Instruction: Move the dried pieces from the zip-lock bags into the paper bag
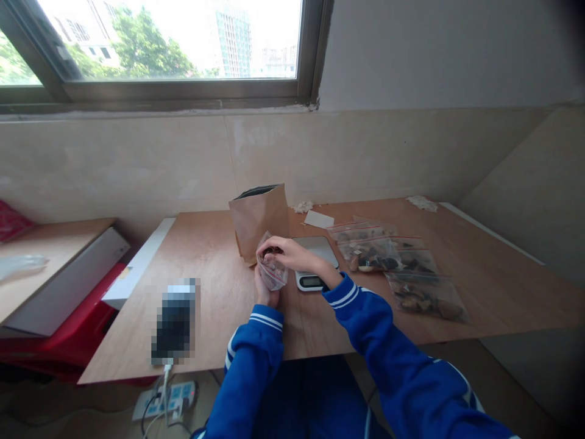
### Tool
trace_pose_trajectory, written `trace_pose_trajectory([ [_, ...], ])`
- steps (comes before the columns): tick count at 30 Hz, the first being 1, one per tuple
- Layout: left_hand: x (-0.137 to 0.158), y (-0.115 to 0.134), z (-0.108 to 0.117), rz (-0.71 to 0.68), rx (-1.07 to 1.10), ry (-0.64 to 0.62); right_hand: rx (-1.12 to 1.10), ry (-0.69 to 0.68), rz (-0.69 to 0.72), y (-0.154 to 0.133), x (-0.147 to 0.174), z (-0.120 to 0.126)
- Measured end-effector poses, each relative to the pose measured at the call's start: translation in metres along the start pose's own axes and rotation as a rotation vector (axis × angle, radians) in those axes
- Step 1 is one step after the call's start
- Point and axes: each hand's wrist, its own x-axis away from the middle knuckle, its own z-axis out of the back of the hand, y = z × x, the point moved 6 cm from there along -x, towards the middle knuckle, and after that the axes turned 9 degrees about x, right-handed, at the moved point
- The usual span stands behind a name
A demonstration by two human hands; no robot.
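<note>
My left hand point(266, 289) is wrapped round a small clear plastic bag point(275, 277) from below. Over the bag's mouth, my right hand point(287, 253) has its fingers closed on dark brown pieces point(273, 250), too small to name. Just behind stands an upright brown paper bag point(259, 217) with its top open. A white kitchen scale point(315, 249) lies right of the plastic bag, partly covered by my right forearm.
Several zip bags of dried pieces point(414, 299) lie on the right of the wooden table point(219, 262). A white card point(319, 219) rests behind the scale. A blurred-out phone point(173, 326) with a cable is at left; a power strip point(170, 399) lies below.
</note>
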Motion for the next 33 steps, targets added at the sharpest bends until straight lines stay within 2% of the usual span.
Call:
trace_pose_trajectory([
  [4,0.000,0.001,0.001,-0.005,0.053,0.002,-0.077,0.025,-0.017,0.002,-0.001,0.001],
  [9,-0.001,-0.001,0.000,0.023,0.078,-0.009,-0.245,0.100,-0.111,0.010,-0.002,0.005],
  [14,-0.002,-0.003,0.001,0.043,0.090,-0.014,-0.643,0.313,-0.195,0.024,-0.001,0.012],
  [17,-0.002,-0.003,0.002,0.042,0.092,0.001,-0.922,0.382,-0.229,0.033,-0.007,0.016],
  [20,-0.001,-0.003,0.002,0.047,0.089,0.014,-1.061,0.426,-0.234,0.033,-0.022,0.029],
  [28,-0.001,-0.003,0.005,0.063,0.096,0.011,-1.011,0.506,-0.042,0.003,-0.078,0.093],
  [31,-0.002,-0.004,0.006,0.068,0.092,0.013,-0.890,0.556,0.000,0.002,-0.094,0.108],
  [33,-0.003,-0.005,0.007,0.073,0.087,0.015,-0.709,0.571,-0.016,0.003,-0.102,0.111],
])
